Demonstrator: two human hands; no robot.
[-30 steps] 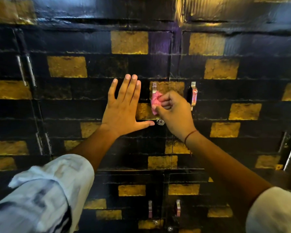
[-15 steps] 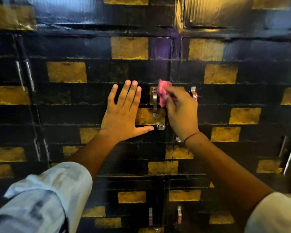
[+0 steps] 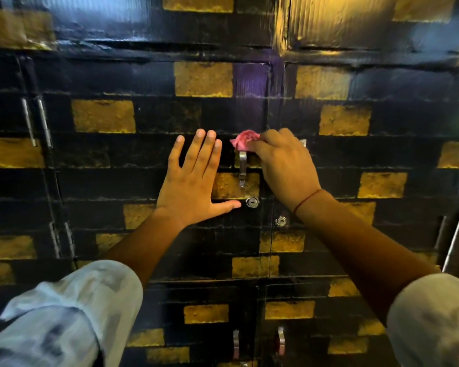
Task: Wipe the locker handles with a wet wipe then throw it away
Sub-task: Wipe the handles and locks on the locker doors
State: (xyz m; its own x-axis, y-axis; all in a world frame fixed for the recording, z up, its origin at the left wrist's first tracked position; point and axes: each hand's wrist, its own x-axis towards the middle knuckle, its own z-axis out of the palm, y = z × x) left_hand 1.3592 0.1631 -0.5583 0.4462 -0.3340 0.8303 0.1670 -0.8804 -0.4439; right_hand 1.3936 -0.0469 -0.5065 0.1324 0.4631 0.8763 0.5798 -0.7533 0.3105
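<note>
1. Pink and crumpled, the wet wipe (image 3: 243, 140) was pinched in the curled fingers of the right hand (image 3: 282, 165) and held against the top end of a metal handle (image 3: 242, 168) on the left-hand locker door (image 3: 149, 181).
2. The left hand (image 3: 194, 181) was laid flat on that door, fingers straight and spread, thumb pointing at the keyhole (image 3: 252, 202) — nothing was held in it.
3. The step would be judged best done by folding the wipe round the bar and drawing it down its full length, the flat hand keeping the door from rattling; the underside and both fixing ends would want a pass too.
4. Only the tip of the neighbouring handle (image 3: 303, 142) was seen past the knuckles, and two more handles (image 3: 235, 343) were seen on the lower doors — much of the task was judged to be left.
5. No bin was in view.
6. The doors were covered in a glossy black sheet with rough gold blocks, wrinkled in places, and the light was dim and warm from the upper right.
</note>
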